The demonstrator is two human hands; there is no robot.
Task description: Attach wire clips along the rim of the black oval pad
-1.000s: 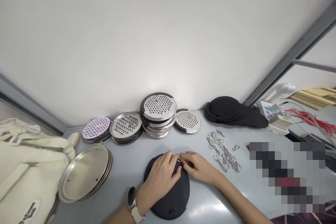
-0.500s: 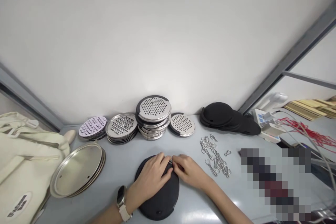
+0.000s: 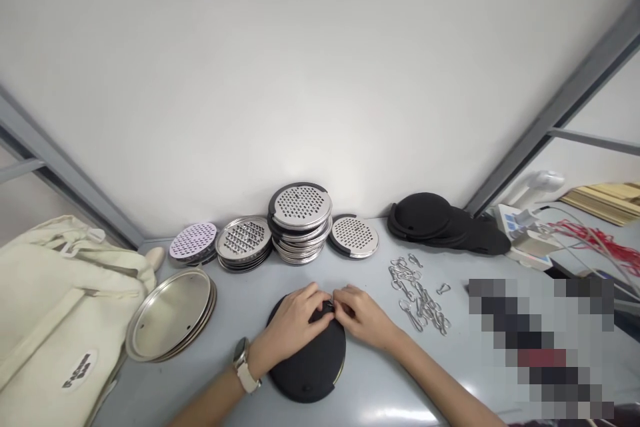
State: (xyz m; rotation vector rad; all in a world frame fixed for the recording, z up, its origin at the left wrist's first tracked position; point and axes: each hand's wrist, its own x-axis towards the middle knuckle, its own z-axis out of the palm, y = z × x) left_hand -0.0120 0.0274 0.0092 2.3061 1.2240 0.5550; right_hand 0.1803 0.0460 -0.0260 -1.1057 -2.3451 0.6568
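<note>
In the head view, the black disc [image 3: 316, 365] lay flat on the table [image 3: 243, 303], near and central. The left hand [image 3: 296, 320] spread over its left side, fingers loosely curled at the far rim; the right hand [image 3: 358, 313] had its fingertips pinched at a metal bit [image 3: 331, 305] there, mostly hidden. The disc looked light, fairly stiff and matt, unlikely to slip, best held by its rim.

Stacked perforated discs [image 3: 301, 205] and metal clips [image 3: 425, 305] suggest a workshop.
</note>
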